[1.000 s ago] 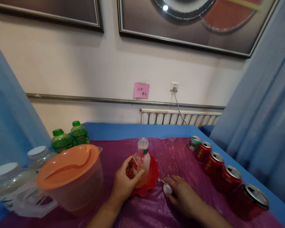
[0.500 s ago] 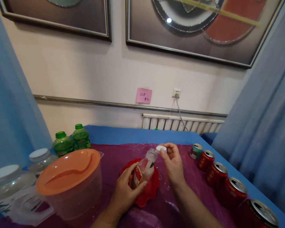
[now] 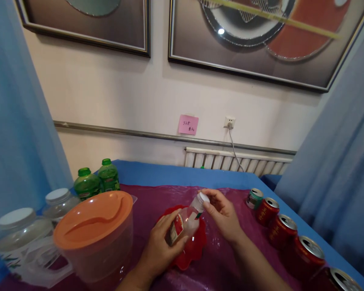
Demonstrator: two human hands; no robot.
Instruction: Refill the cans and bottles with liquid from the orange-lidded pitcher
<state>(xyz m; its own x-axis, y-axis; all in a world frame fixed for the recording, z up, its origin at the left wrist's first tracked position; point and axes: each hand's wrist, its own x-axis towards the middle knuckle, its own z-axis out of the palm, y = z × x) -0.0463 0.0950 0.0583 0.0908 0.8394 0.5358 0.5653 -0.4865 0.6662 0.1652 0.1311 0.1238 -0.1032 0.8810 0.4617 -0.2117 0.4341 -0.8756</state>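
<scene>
A clear bottle [image 3: 186, 222] with a red label tilts up to the right in my left hand [image 3: 160, 244], whose fingers wrap round its body. The white cap [image 3: 203, 197] sits at the bottle's mouth. My right hand [image 3: 224, 214] pinches this cap between thumb and fingers; whether its thread has caught cannot be seen. Beneath the bottle lies a red scalloped dish [image 3: 197, 246] on the purple cloth, partly hidden by my left hand and the bottle.
An orange-lidded pitcher [image 3: 94, 222] stands at left, beside white-capped jars [image 3: 21, 234] and green bottles [image 3: 109, 178]. Down the right side runs a row of red cans [image 3: 282, 232] with a small green can [image 3: 254, 198] at its far end. Blue curtains hang on both sides.
My right hand has brought the white cap from beside the bottle's neck onto its mouth. The view has shifted slightly, and the left hand still grips the bottle.
</scene>
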